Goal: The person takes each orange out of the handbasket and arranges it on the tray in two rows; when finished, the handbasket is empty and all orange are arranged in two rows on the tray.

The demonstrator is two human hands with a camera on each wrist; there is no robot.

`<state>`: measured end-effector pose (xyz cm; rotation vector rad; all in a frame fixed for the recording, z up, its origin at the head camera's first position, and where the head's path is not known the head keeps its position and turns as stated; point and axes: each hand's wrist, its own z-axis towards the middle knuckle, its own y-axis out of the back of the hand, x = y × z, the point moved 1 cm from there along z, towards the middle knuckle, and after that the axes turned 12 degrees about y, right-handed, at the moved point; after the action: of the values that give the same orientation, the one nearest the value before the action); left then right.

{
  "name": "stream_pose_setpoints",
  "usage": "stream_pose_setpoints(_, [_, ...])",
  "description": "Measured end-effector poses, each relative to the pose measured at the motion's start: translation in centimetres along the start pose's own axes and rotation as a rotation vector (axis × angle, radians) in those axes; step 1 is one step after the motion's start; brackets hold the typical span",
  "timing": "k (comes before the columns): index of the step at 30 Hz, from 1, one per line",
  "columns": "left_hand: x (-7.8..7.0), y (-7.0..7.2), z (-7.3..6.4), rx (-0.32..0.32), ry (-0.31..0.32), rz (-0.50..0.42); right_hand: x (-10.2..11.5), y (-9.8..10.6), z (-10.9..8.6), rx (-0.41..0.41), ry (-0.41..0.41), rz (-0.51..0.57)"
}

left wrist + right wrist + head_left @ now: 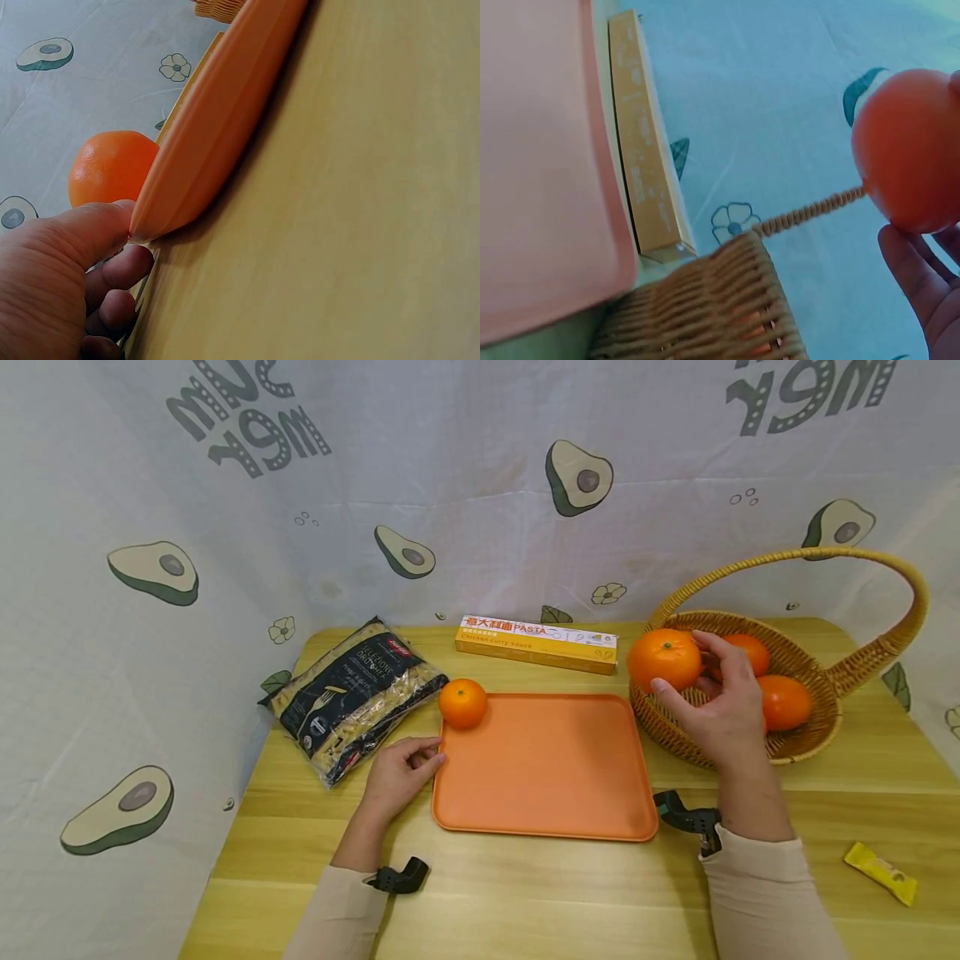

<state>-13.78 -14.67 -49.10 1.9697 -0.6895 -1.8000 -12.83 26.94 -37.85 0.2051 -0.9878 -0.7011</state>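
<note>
My right hand [723,706] grips an orange [666,660] between thumb and fingers, above the left rim of a wicker basket [828,727]. In the right wrist view the held orange [911,150] appears at the right, with fingertips round it. Two more oranges [786,702] show inside the basket, partly behind the hand. At the left edge of an orange tray [547,768], my left hand [397,777] holds the rim with thumb and forefinger. Its other fingers curl below in the left wrist view. One orange [462,703] sits in the tray's back left corner.
A bag of pasta [352,693] lies left of the tray. Behind the tray is a yellow and white pasta box [536,643]. The basket's tall handle [795,553] arches over it. A small yellow packet [881,872] lies at the front right. A printed curtain hangs behind.
</note>
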Motion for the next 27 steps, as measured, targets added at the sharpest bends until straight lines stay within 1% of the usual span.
stream_pose_setpoints(2, [0.0,0.0,0.0,0.0,0.003,0.001,0.4,-0.4,-0.1,0.024,0.012,-0.038])
stream_pose_setpoints(4, [0.0,-0.1,0.1,-0.001,0.002,0.004,0.7,-0.7,-0.1,0.041,0.034,-0.054])
stream_pose_setpoints(8, [0.1,-0.1,0.1,-0.006,0.001,0.016,1.1,-1.6,-0.2,0.068,0.089,-0.046])
stream_pose_setpoints(12, [0.0,0.0,0.1,-0.008,0.003,0.019,1.5,-2.6,-0.4,0.102,0.125,-0.039])
stream_pose_setpoints(18, [-0.1,0.0,0.0,-0.007,0.002,0.025,2.0,-4.1,-0.6,0.16,0.115,-0.005])
stream_pose_setpoints(24, [-0.3,0.1,-0.1,-0.01,0.002,0.028,1.9,-5.4,-1.0,0.197,0.126,0.023])
stream_pose_setpoints(27, [-0.2,0.1,-0.1,-0.008,0.0,0.029,1.8,-6.0,-1.2,0.224,0.115,0.037])
